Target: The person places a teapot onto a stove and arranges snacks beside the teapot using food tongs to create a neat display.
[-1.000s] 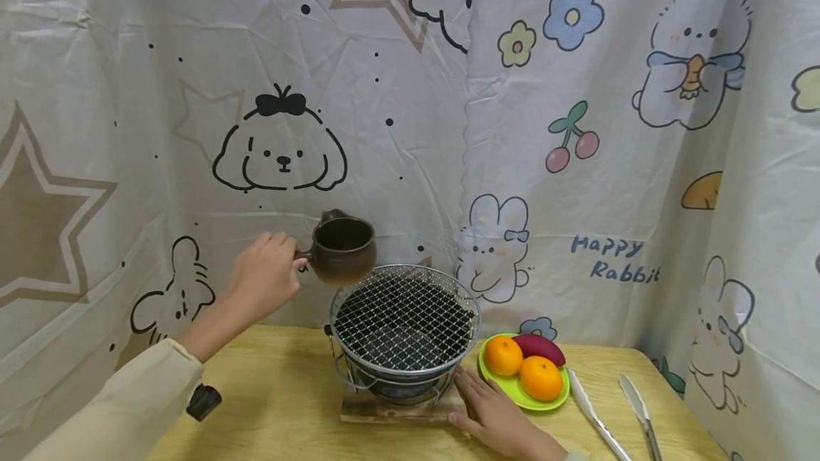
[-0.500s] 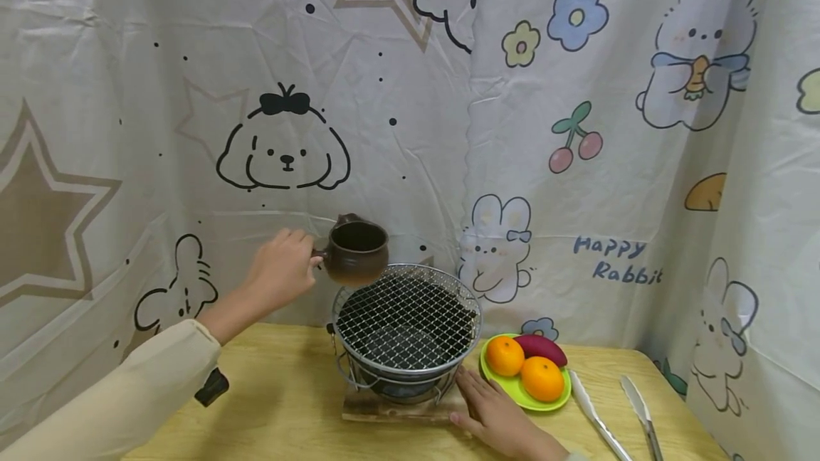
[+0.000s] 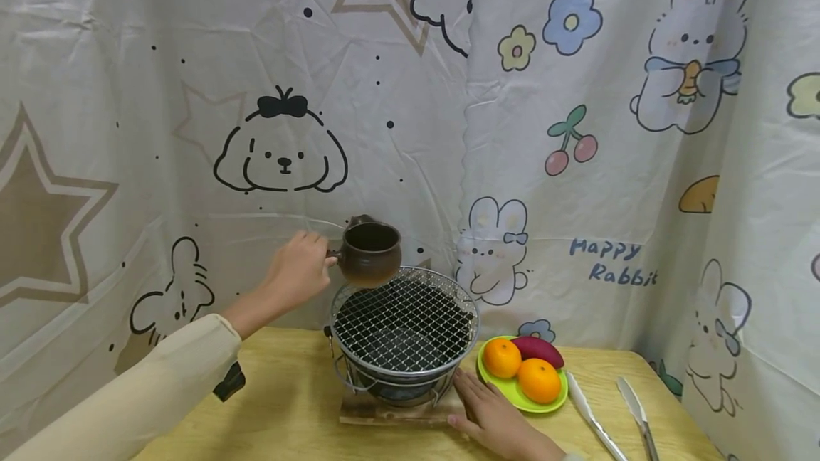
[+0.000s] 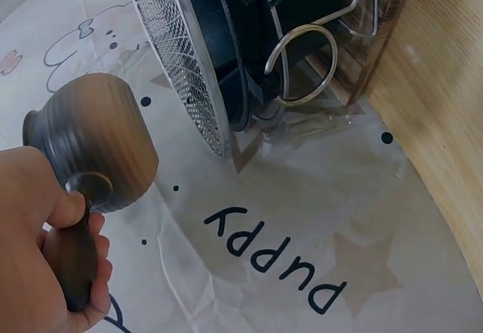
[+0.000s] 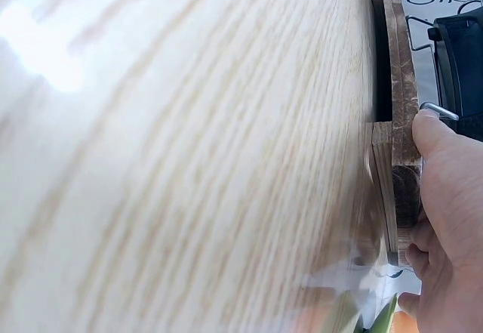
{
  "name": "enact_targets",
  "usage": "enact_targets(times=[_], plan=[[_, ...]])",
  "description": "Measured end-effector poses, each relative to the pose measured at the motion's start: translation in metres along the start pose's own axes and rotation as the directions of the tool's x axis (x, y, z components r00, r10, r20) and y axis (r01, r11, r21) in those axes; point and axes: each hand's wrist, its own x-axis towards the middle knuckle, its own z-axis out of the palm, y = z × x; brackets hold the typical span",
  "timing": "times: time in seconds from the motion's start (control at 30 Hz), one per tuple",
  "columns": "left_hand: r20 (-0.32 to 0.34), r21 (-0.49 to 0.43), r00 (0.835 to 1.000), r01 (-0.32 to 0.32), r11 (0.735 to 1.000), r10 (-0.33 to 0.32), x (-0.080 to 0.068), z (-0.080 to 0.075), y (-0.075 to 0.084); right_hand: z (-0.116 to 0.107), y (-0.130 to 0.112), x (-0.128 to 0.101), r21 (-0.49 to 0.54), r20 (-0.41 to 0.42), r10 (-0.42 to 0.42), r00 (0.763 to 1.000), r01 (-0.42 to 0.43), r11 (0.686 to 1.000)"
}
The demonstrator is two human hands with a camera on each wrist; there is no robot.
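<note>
In the head view, my left hand (image 3: 300, 267) grips the side handle of a brown clay teapot (image 3: 370, 256), raised over the left back rim of a round tabletop grill (image 3: 405, 326). The left wrist view shows my fingers and thumb wrapped around the dark handle (image 4: 69, 261). Wire mesh covers the grill, which stands on a wooden board (image 3: 391, 415). At the board's right end rests my right hand (image 3: 493, 415), its fingers laid along the side. Its thumb (image 5: 429, 133) touches the board near a wire foot in the right wrist view. The inside of the teapot looks dark.
Right of the grill, a green plate (image 3: 522, 404) bears two oranges (image 3: 539, 380) and a purple sweet potato (image 3: 539, 352). Metal tongs (image 3: 592, 415) lie farther right, their two arms spread on the wooden table (image 3: 275, 404). A printed curtain (image 3: 416, 91) hangs close behind.
My left hand has carried the teapot rightward, from the grill's left side to over its back left rim. The right hand has stayed against the board.
</note>
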Motion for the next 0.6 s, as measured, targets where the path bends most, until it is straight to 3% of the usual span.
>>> enact_targets(times=[0.4,0.6], plan=[[0.043,0.013,0.998,-0.035,0.999,0.034,0.008,0.015,0.005,0.003,0.002,0.000,-0.028,-0.027,-0.029,0.999,0.028,0.999],[0.036,0.054,0.998,-0.046,0.998,0.044,0.008,0.022,0.006,-0.001,-0.001,0.001,0.012,0.023,0.005,1.000,-0.005,1.000]])
